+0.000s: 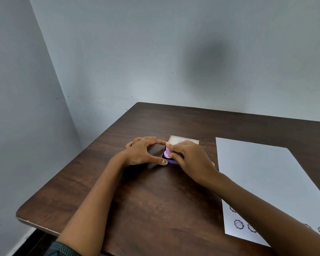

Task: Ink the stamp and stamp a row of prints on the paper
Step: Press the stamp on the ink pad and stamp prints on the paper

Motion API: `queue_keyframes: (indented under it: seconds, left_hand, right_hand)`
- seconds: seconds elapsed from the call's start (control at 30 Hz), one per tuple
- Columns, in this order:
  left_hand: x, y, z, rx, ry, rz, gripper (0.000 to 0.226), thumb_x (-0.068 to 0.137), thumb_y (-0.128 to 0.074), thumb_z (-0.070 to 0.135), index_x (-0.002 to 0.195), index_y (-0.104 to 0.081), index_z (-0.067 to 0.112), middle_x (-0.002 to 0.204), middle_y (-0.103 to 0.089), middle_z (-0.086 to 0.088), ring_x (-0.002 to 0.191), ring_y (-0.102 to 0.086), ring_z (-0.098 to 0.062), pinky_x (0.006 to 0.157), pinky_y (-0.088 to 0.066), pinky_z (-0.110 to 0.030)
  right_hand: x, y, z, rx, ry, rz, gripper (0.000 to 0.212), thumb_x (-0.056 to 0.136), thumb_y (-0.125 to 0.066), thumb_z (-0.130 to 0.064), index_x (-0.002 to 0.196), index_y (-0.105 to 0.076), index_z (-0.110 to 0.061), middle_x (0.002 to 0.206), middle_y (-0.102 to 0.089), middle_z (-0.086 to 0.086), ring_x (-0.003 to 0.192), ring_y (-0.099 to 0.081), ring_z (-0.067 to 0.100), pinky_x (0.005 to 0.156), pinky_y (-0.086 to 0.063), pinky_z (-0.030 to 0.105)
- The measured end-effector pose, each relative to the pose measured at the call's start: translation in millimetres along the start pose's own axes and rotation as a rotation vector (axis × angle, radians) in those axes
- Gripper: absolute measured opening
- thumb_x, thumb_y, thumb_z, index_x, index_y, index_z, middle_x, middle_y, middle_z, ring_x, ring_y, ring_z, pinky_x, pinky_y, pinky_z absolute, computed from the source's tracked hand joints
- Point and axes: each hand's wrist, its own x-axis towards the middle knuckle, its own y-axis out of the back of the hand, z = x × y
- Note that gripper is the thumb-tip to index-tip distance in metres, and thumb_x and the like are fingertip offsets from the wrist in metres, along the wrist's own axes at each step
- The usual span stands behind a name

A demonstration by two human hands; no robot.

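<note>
A small pink stamp [167, 152] stands in the purple ink pad [172, 161], whose open lid [183, 140] stands up behind it. My right hand [190, 159] grips the stamp from above with thumb and fingertips. Thumb and forefinger of my left hand [142, 152] hold the pad's left edge. A white sheet of paper [266, 178] lies to the right, with a row of round dark prints [238, 224] near its front edge, partly hidden by my right forearm.
The dark wooden table [155, 200] sits in a corner, with pale walls behind and to the left. Its left edge runs diagonally toward me. Something small and yellowish [213, 164] peeks out behind my right hand.
</note>
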Motion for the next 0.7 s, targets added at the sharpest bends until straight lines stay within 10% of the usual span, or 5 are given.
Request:
queue_keyframes:
  seconds: [0.7]
  left_hand:
    - [-1.9, -0.4, 0.3, -0.017, -0.002, 0.011, 0.062, 0.063, -0.073, 0.062, 0.118, -0.045, 0.062, 0.148, -0.035, 0.016, 0.142, -0.015, -0.015, 0.111, -0.01, -0.044]
  right_hand:
    - [6.4, -6.3, -3.2, 0.108, -0.033, 0.086, 0.02, 0.082, -0.065, -0.015, 0.099, -0.072, -0.009, 0.094, -0.075, 0.014, 0.081, -0.067, 0.022, 0.076, -0.051, 0.033]
